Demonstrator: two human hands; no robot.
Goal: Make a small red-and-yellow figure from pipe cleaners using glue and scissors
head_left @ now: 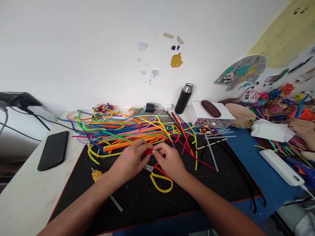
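Over the black mat (137,206), my left hand (134,158) pinches a small red fuzzy piece (148,151), which looks like pipe cleaner. The fingertips of my right hand (171,162) close on the right end of that same piece, where a bit of green shows. Fingers hide most of its shape. Beneath my hands lies a pair of scissors (161,190) with yellow and red handles, its blades partly covered by my left hand. Just beyond my fingers spreads a pile of colourful pipe cleaners (133,132).
A glue gun-like yellow item (96,175) lies left, partly behind my forearm. Farther left is a black phone (53,150). A black thermos (184,98), white box (197,113) and paper bowl (240,113) stand at the back. Another person's hand (302,129) is at right, near a white power bank (282,167).
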